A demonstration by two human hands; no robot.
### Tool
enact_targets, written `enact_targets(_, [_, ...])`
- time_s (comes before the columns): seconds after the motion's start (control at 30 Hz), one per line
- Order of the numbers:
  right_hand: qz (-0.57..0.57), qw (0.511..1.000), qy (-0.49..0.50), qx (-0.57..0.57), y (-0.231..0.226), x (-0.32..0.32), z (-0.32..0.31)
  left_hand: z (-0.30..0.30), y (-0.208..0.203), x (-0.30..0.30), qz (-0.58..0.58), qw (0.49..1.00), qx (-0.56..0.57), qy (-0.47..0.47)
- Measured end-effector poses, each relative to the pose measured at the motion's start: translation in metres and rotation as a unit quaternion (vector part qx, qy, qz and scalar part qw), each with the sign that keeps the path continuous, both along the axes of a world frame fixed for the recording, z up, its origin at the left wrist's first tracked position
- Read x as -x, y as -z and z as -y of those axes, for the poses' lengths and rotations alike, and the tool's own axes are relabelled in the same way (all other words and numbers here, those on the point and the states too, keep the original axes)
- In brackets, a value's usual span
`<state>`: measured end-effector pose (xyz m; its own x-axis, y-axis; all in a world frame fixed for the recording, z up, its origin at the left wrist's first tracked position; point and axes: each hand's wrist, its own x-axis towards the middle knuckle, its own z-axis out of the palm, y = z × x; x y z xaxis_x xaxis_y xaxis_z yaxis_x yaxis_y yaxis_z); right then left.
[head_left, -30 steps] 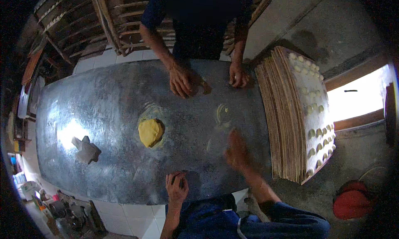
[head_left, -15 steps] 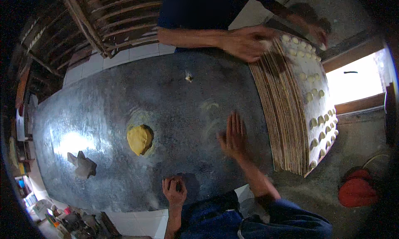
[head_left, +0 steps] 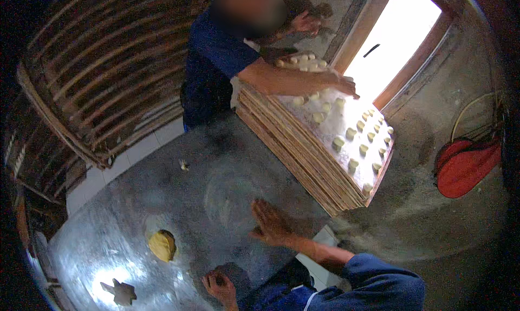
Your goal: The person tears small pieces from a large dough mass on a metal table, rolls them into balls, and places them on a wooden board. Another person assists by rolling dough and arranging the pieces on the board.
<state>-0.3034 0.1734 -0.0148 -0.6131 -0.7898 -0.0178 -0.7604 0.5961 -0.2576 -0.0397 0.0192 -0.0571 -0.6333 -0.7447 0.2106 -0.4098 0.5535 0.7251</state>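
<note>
My right hand (head_left: 269, 223) is over the dark tabletop (head_left: 216, 159), its fingers stretched out and close together. Whether anything lies beneath its palm is hidden. Near the table's front edge, my left hand (head_left: 220, 287) has its fingers curled round; what they hold, if anything, I cannot make out. A lump of yellow dough (head_left: 162, 245) sits on the table to the left of both hands. Farther left lies a grey, star-like crumpled piece (head_left: 121, 292). A tiny pale scrap (head_left: 184, 165) rests toward the far side.
A stack of boards (head_left: 303, 156) stands at the table's right end, its top sheet dusted white with rows of small pale dough balls (head_left: 351, 133). Across the table a co-worker's hand (head_left: 344, 86) reaches over it. A red bag-like object (head_left: 470, 167) is at the right, slatted racks (head_left: 108, 83) at the far left.
The view has swung to the right and up, so the table appears lower and tilted. The co-worker's arm has extended across the top board. My right hand stays flat, my left stays curled.
</note>
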Motion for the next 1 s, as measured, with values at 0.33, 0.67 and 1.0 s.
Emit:
enact_targets(0.33, [-0.028, 0.997, -0.025, 0.064, -0.023, -0.033, 0.134, -0.012, -0.021, -0.006, 0.132, 0.989, 0.001, -0.065])
enact_targets(0.67, [-0.193, 0.955, 0.109, 0.198, 0.013, 0.134, 0.117, -0.026, -0.086, 0.033, 0.188, 0.981, 0.047, -0.001])
enact_targets(1.0, [0.049, 0.97, -0.03, 0.235, 0.065, -0.001, 0.002, -0.027, -0.035, 0.015, 0.091, 0.992, 0.073, -0.057])
